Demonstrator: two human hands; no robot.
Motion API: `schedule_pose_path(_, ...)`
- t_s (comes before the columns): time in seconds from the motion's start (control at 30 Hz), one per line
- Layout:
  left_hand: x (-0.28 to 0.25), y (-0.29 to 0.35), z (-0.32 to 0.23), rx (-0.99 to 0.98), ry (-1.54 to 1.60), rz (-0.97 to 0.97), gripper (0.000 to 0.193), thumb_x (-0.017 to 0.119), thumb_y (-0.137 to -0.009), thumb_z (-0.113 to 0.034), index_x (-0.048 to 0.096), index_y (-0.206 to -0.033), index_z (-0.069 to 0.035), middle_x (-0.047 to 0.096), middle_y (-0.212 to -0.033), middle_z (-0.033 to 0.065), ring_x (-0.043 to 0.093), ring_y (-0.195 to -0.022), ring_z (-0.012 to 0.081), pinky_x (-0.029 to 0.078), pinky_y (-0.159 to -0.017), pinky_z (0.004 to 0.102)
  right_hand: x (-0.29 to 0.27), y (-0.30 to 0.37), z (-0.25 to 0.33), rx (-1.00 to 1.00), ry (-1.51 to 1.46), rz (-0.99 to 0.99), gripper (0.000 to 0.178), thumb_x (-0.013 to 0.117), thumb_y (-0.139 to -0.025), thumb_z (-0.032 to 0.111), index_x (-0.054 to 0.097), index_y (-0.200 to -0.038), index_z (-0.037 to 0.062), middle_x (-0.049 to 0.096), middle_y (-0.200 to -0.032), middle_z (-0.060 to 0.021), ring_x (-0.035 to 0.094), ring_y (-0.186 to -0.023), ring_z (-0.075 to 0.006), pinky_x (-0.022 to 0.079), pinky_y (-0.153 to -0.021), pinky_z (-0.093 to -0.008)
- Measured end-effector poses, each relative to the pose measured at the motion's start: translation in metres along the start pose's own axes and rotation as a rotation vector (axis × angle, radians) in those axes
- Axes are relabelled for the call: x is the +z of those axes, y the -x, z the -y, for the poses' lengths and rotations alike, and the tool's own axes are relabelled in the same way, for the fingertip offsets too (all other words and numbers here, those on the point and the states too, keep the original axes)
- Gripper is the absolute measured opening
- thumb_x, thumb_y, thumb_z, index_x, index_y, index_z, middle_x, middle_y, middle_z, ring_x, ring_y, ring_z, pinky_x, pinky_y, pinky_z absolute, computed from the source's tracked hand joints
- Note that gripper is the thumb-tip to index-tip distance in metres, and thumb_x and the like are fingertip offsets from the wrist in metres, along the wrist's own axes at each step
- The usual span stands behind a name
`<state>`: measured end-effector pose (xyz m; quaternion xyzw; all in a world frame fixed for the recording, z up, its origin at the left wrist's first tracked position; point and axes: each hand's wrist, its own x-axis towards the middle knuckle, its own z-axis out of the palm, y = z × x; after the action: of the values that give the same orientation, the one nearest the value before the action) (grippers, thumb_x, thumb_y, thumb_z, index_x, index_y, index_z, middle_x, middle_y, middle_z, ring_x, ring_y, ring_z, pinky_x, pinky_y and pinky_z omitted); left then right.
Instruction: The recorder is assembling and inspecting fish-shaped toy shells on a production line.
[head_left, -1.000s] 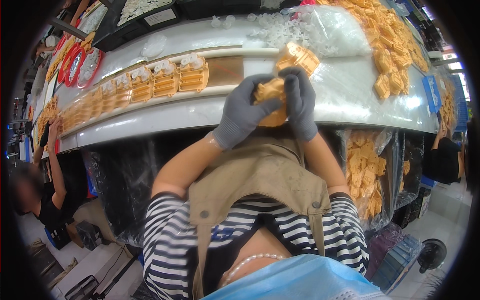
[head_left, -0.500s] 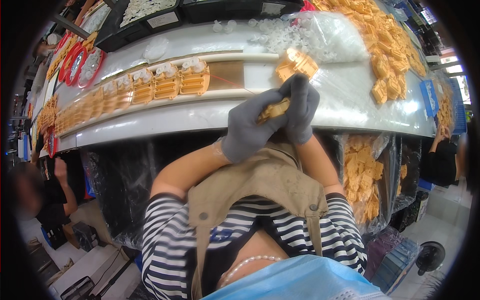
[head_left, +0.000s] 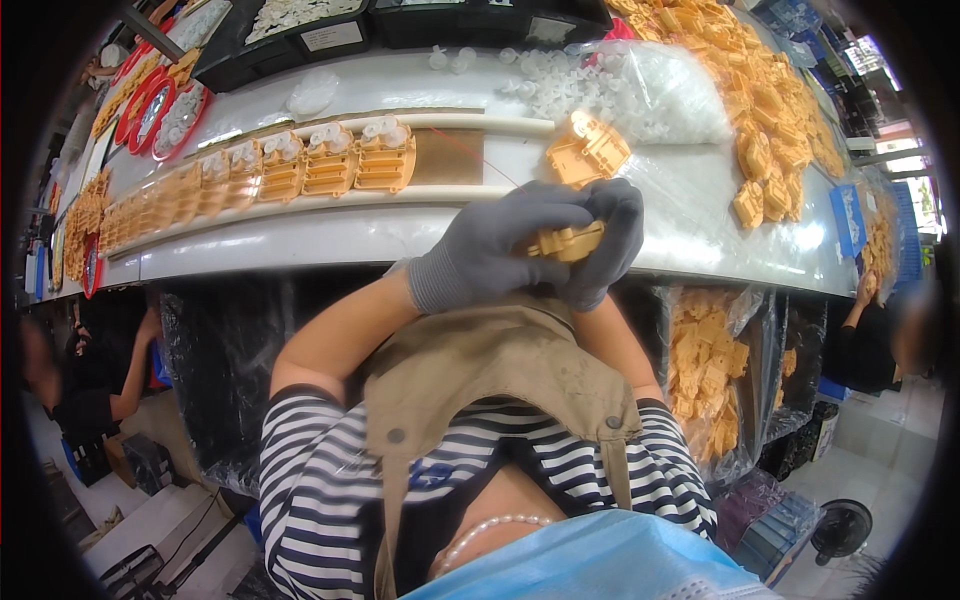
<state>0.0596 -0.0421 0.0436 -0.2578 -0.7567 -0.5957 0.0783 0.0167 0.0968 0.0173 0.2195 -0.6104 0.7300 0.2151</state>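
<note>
In grey gloves, both of my hands meet just over the near edge of the white table. A yellow-orange moulded plastic part (head_left: 572, 243) sits between them, partly hidden by fingers. My left hand (head_left: 480, 248) grips it from the left side, fingers and thumb around it. Around its right side my right hand (head_left: 612, 240) is closed, fingers bent over the part. Just beyond the hands, another orange plastic housing (head_left: 588, 150) lies on the table with its hollow side up. Whether a small piece is also pinched in my fingers is hidden.
Orange housings with clear white pieces (head_left: 385, 155) stand in a row between pale rails to the left. Loose white plastic pieces (head_left: 560, 85) lie beside a clear bag (head_left: 680, 95). Orange parts (head_left: 770, 150) are heaped at right. Black bins (head_left: 290, 45) stand behind; co-workers sit at both sides.
Both hands have come slightly lower, away from the housing on the table. My left hand has turned flatter, and more of the held part shows between the hands.
</note>
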Motion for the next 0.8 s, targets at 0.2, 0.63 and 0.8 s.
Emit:
schedule_pose_path(0.2,0.018,0.006,0.003,0.079,-0.073,-0.178,0.054,0.075,-0.071,-0.007,0.054,-0.121,-0.005,0.056,-0.121,0.0165,0.059,-0.104,0.0280,0.048,-0.087,0.0341,-0.002,-0.010,0.007,0.102,-0.054,0.094,0.057,0.022,-0.097,0.055,0.042,-0.074,0.0069,0.044,-0.075,-0.0044,0.041,-0.069,-0.0150,0.037,-0.069,-0.0285)
schedule_pose_path(0.63,0.019,-0.001,0.004,0.217,-0.324,-0.276,0.049,0.074,-0.072,0.000,0.055,-0.117,-0.001,0.058,-0.118,0.0207,0.063,-0.100,0.0293,0.052,-0.081,0.0338,0.003,-0.029,0.016,0.153,-0.018,0.085,0.062,0.023,-0.098,0.055,0.041,-0.062,0.0070,0.049,-0.067,-0.0070,0.043,-0.063,-0.0144,0.036,-0.064,-0.0277)
schedule_pose_path(0.8,0.012,0.004,0.003,0.065,0.113,-0.351,0.045,0.069,-0.078,-0.002,0.053,-0.120,-0.003,0.058,-0.117,0.0159,0.060,-0.101,0.0236,0.049,-0.085,0.0312,-0.011,-0.038,0.015,0.131,-0.244,0.239,0.049,0.041,-0.096,0.047,0.054,-0.092,-0.0001,0.054,-0.081,-0.0046,0.048,-0.068,-0.0128,0.041,-0.065,-0.0258)
